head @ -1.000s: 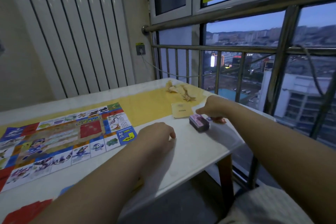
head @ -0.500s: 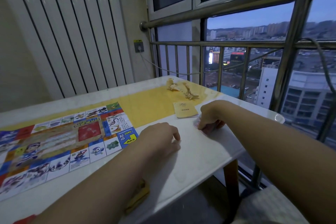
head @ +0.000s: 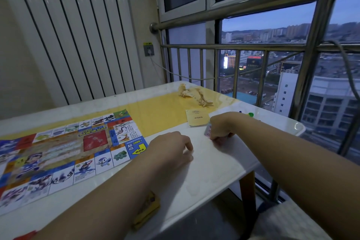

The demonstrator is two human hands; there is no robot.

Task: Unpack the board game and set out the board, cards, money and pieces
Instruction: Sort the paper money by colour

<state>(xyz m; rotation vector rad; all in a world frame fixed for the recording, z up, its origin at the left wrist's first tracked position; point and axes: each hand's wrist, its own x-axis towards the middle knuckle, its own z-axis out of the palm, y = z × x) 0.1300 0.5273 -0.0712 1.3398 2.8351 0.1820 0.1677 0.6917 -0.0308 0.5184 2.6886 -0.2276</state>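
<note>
**Balcony table: board laid out, right hand on a small stack**

We see a white table [head: 214, 171] by a high window at dusk. At far left the game board [head: 64, 148] lies unfolded and flat, with its blue start corner toward the table's middle. A blurred yellow box [head: 148, 212] shows under the left forearm at the front edge. The left hand [head: 171, 148] rests on bare tabletop just right of the board, fingers loosely curled and holding nothing. Farther back, crumpled paper [head: 192, 94] lies on the yellow strip, and a yellow booklet [head: 196, 119] lies flat nearer. Just beside the booklet, the right hand [head: 222, 126] grips a small pink stack [head: 208, 132] down on the table. We cannot tell whether it is cards or money. A green piece [head: 251, 114] sits behind the wrist. A metal railing [head: 253, 46] runs along the right.
</note>
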